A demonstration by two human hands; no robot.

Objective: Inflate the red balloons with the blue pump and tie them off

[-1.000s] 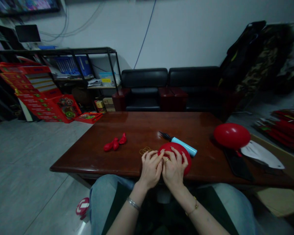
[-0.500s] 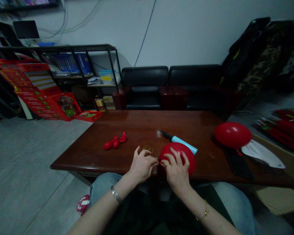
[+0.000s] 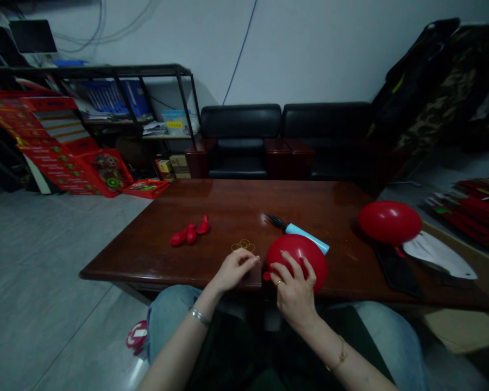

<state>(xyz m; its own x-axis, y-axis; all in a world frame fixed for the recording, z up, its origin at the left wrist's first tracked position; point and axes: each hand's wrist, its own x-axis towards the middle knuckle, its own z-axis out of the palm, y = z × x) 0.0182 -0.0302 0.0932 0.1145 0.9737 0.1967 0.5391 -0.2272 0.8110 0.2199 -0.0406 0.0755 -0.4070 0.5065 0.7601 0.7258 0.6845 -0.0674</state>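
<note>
An inflated red balloon (image 3: 315, 260) lies at the table's near edge, its neck pointing left. My right hand (image 3: 295, 288) is closed on it, fingers spread over its near side and thumb by the neck. Left of the neck, my left hand (image 3: 236, 269) hovers near the table edge, thumb and fingertips close together; whether anything thin is between them is too small to tell. Thin yellow rubber bands (image 3: 243, 245) lie just beyond that hand. A blue pump (image 3: 307, 237) with a black nozzle rests behind the balloon. Several uninflated red balloons (image 3: 190, 233) lie farther left.
On the right of the brown table (image 3: 228, 201) are another inflated red balloon (image 3: 390, 222), a black flat object (image 3: 397, 271) and a white sheet (image 3: 438, 254). Black armchairs (image 3: 240, 127) stand beyond; a shelf (image 3: 158, 70) and stacked red boxes (image 3: 61, 146) are at the left.
My left hand has come away from the balloon's neck, which now shows its open-looking red end beside my right thumb. My right hand stays on the balloon. The view has shifted slightly.
</note>
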